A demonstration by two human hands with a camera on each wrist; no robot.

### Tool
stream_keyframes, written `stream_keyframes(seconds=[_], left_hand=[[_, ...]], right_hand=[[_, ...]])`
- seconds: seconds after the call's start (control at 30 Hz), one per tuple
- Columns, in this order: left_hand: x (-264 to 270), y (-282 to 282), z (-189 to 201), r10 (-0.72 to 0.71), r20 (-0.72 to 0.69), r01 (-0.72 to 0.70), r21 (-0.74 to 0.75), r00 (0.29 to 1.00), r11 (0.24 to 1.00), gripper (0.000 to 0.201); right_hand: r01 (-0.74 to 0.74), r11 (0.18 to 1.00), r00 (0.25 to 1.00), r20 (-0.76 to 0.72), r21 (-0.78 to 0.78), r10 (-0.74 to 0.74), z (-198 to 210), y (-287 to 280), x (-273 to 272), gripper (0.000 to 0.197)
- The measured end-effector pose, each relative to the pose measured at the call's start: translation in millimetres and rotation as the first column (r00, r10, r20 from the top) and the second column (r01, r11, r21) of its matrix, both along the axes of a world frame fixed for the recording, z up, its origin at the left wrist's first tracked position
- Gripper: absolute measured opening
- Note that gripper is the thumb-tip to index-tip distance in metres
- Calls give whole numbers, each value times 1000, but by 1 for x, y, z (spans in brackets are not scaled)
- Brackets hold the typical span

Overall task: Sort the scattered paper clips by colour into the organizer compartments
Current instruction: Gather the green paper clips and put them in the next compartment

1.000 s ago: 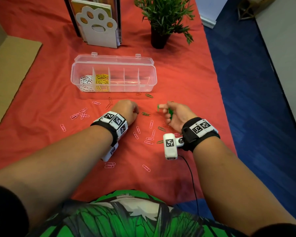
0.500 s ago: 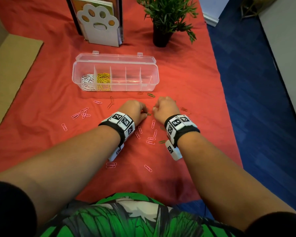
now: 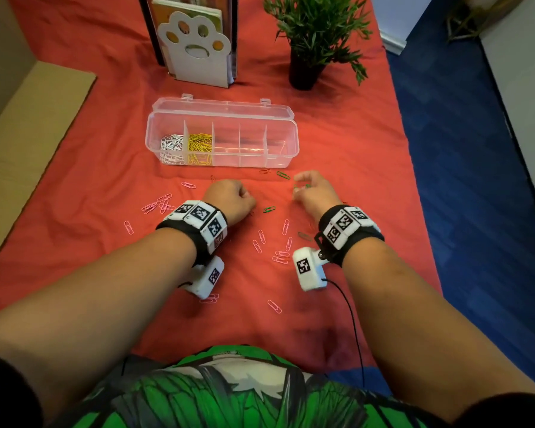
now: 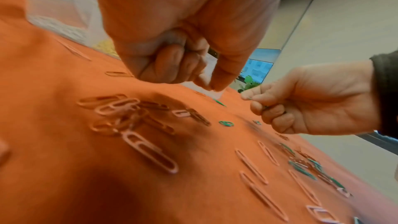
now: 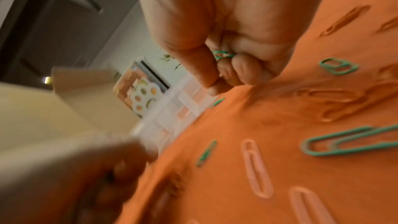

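The clear organizer (image 3: 286, 131) stands open on the red cloth, with white clips (image 3: 170, 146) in its leftmost compartment and yellow clips (image 3: 200, 146) in the one beside it. My right hand (image 3: 301, 185) hovers just in front of the organizer's right end and grips green paper clips (image 5: 223, 54) in its curled fingers, thumb and forefinger pinched. My left hand (image 3: 247, 200) rests on the cloth as a fist; no clip shows in it (image 4: 206, 84). One green clip (image 3: 269, 209) lies between the hands, another (image 3: 283, 175) near the organizer. Pink clips (image 3: 159, 205) lie scattered left and near my wrists (image 3: 280, 253).
A paw-print book stand (image 3: 195, 50) and a potted plant (image 3: 309, 41) stand behind the organizer. The cloth's right edge (image 3: 414, 180) drops to blue floor. A beige board (image 3: 22, 134) lies at the left. A cable (image 3: 352, 319) trails from the right wrist camera.
My right hand, palm-down beside the left hand half a second ago, has moved right and slightly forward with a green clip pinched. The left hand has stayed a fist in place.
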State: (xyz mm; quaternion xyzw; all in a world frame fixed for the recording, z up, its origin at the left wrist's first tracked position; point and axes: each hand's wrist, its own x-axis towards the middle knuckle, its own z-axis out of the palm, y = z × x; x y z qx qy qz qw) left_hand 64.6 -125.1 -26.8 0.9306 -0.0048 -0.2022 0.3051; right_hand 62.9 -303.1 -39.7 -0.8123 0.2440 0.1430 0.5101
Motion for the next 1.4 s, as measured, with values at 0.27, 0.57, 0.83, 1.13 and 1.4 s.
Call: stream_keyframes(seconds=[0.27,0.57,0.83,1.13,1.4], left_hand=[[0,12,-2,-58,153,42,106,987,993,21],[-4,-29,-12,-436,141,392,260,889,882,21],[-4,-19,-3,-271,69,264,101,960,959,23],[1,34,32,123,-731,-699,-570,672,431,27],[36,52,57,156,-712,-713,-612,685,341,27]], right_hand=[[151,979,986,-90,138,-140,5,8,25,26],[-281,782,940,4,-557,341,-7,17,28,26],[-361,700,916,-94,-616,390,-16,10,14,27],[-424,571,874,-153,-703,461,-12,31,7,31],[-34,980,999,-32,194,41,18,45,12,30]])
